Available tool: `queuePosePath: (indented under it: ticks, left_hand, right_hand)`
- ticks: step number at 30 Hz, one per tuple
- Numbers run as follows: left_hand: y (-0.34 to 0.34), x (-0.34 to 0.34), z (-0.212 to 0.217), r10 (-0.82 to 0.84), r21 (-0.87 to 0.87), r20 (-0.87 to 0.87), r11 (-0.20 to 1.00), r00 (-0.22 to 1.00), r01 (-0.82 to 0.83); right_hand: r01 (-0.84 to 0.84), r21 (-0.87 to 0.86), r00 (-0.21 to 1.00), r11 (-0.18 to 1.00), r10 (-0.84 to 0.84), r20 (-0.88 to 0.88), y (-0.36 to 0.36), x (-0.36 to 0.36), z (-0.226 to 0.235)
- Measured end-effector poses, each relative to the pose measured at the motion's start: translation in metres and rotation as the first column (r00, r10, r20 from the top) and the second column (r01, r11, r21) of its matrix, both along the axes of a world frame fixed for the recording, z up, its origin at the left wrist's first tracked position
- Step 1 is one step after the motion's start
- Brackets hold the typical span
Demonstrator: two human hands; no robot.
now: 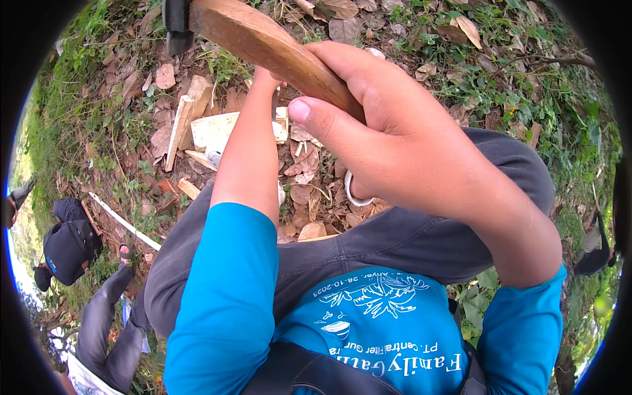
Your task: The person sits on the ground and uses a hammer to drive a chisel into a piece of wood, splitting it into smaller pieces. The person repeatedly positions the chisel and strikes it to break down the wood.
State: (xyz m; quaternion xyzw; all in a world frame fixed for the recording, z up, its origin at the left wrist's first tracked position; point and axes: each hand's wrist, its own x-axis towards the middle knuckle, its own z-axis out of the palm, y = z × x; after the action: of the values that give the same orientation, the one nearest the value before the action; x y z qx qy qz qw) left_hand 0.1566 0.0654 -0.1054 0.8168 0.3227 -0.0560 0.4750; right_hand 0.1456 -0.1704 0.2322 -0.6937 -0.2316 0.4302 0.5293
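A hammer (270, 49) with a wooden handle and a dark metal head is raised close to the view, and my right hand (388, 125) is wrapped round the handle's end. My left hand (268, 78) reaches forward and down over pale pieces of wood, mostly hidden behind the hammer handle. A thin dark strip shows just below its fingers against the wood; its kind is hard to make out. Under my left forearm lies a pale cut wood block (214, 131). A narrow wood stick (178, 133) leans against a brownish wood chunk (197, 105) to its left.
Dry leaves (306, 191) and green plants cover the ground. My bent legs (421, 237) frame the work spot. At the left are a black bag (69, 240), a long pale strip (125, 220) and another person's legs (108, 329). A dark cap-like item (594, 247) lies far right.
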Motion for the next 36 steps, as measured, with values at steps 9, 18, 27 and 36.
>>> queuePosePath:
  ticks: [9, 18, 27, 36]
  left_hand:
    - [-0.004, -0.05, 0.048, 0.126, -0.211, 0.248, 0.975, 0.96, -0.073]
    - [-0.015, -0.107, 0.113, 0.405, -0.431, 0.492, 0.882, 0.771, -0.189]
    - [-0.025, -0.114, 0.099, 0.371, -0.437, 0.515, 0.889, 0.773, -0.136]
    - [-0.025, -0.115, 0.089, 0.326, -0.406, 0.58, 0.91, 0.746, -0.082]
  right_hand:
    - [-0.011, 0.036, 0.983, 0.999, 0.004, 0.186, -0.013, -0.002, -0.011]
    - [-0.054, 0.128, 0.933, 0.99, 0.005, 0.36, -0.013, -0.017, -0.025]
    - [-0.1, 0.034, 0.961, 0.994, 0.088, 0.263, -0.012, -0.018, -0.018]
    - [-0.138, -0.023, 0.951, 0.99, 0.139, 0.275, -0.008, -0.018, -0.022]
